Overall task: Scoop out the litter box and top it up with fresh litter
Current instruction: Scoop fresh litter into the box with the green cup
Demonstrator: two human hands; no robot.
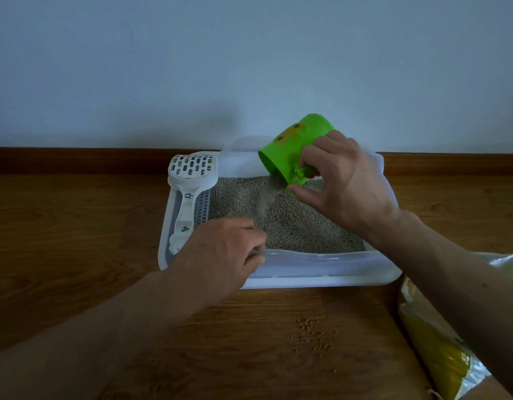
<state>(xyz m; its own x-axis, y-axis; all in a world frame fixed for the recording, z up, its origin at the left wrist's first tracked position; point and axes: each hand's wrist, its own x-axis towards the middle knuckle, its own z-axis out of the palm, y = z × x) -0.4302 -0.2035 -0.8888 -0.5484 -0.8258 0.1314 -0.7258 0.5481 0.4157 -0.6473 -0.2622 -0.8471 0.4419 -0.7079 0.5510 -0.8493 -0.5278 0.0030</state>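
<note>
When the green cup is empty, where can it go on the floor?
Bare floor lies left of the litter box. Near the yellow bag it is crowded: spilled granules dot the boards.

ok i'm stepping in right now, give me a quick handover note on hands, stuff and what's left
Right hand grips the green plastic cup, tilted, grey litter pouring from it into the white plastic litter box.
Left hand holds the box's near rim.
White slotted scoop rests on the box's left edge.
Yellow litter bag lies on the wooden floor at right; spilled granules in front of the box.
Done: topping up is under way.
Left: empty the cup, perhaps level the litter, pick up the spill.
</note>
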